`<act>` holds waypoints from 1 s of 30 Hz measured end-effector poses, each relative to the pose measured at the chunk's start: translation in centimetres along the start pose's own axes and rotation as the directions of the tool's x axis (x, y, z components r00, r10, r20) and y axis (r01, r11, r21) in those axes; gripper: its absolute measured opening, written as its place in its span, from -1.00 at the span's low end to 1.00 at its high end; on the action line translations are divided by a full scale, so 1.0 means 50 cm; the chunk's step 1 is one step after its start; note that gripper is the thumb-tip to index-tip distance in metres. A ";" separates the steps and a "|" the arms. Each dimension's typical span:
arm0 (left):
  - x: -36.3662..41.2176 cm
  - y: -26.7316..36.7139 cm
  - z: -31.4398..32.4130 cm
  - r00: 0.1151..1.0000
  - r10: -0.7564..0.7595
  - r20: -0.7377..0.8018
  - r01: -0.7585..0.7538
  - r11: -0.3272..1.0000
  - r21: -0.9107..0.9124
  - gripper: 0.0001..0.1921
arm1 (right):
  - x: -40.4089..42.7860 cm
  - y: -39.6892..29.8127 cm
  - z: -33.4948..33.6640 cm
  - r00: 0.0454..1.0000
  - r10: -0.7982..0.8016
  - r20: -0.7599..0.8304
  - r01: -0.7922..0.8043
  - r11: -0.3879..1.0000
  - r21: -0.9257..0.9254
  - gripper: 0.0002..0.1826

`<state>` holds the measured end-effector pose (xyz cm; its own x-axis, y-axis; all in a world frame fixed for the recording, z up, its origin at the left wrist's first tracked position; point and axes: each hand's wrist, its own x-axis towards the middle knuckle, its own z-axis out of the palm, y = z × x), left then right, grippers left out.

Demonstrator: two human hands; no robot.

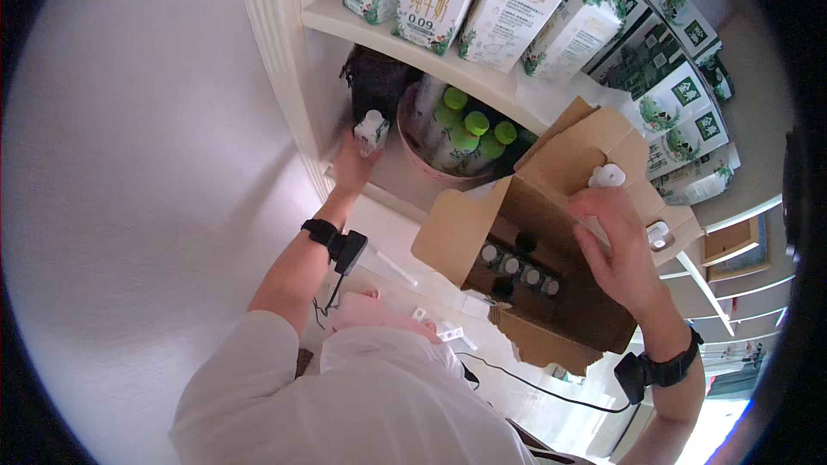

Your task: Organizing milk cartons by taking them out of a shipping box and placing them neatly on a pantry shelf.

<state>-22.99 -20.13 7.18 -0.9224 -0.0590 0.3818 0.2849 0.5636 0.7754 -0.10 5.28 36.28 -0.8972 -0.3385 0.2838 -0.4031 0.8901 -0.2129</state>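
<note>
At the left end of the lower shelf, my left hand [354, 161] is closed around a small white carton [372, 130] with a white cap and green print. The carton stands in front of a dark bag [378, 77]. My right hand [610, 236] is over the side of an open cardboard box [562, 329], thumb and fingers apart, with nothing visible between them. Whether its fingertips touch the cardboard is hard to tell. Inside the box, several containers with pale round caps [512, 265] stand in a row.
A pink basket [420, 165] on the lower shelf holds several bottles with green caps [477, 123]. Large milk cartons [439, 0] line the upper shelf [362, 26]. White plastic handle pieces [607, 175] sit on a box flap. A black cable [549, 392] runs from my right wrist strap.
</note>
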 end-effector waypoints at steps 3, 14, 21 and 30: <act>-0.024 0.071 -0.041 0.955 0.249 -0.160 -0.265 0.960 -0.088 -0.53 | 0.000 -0.001 0.005 1.000 0.007 -0.017 -0.007 1.000 -0.009 -0.75; -0.122 0.436 -0.259 0.248 0.784 0.569 -0.851 0.457 -0.258 -0.39 | 0.015 -0.002 0.039 0.940 -0.108 0.323 0.180 0.963 -0.201 -0.79; -0.130 0.411 -0.210 0.373 0.831 0.414 -0.759 0.529 -0.378 -0.50 | 0.045 0.027 0.233 0.703 0.132 0.699 -0.090 0.991 -0.096 -0.76; -0.140 0.402 -0.199 0.440 0.822 0.362 -0.669 0.569 -0.478 -0.34 | 0.076 0.091 0.313 0.790 -0.115 0.602 0.078 0.993 0.088 -0.71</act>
<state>-8.20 -16.58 25.11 -0.2663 0.7355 0.6230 0.9040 -0.0337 0.4262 -8.18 3.25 21.76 -0.7708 -0.5539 -0.3146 -0.4863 0.8307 -0.2711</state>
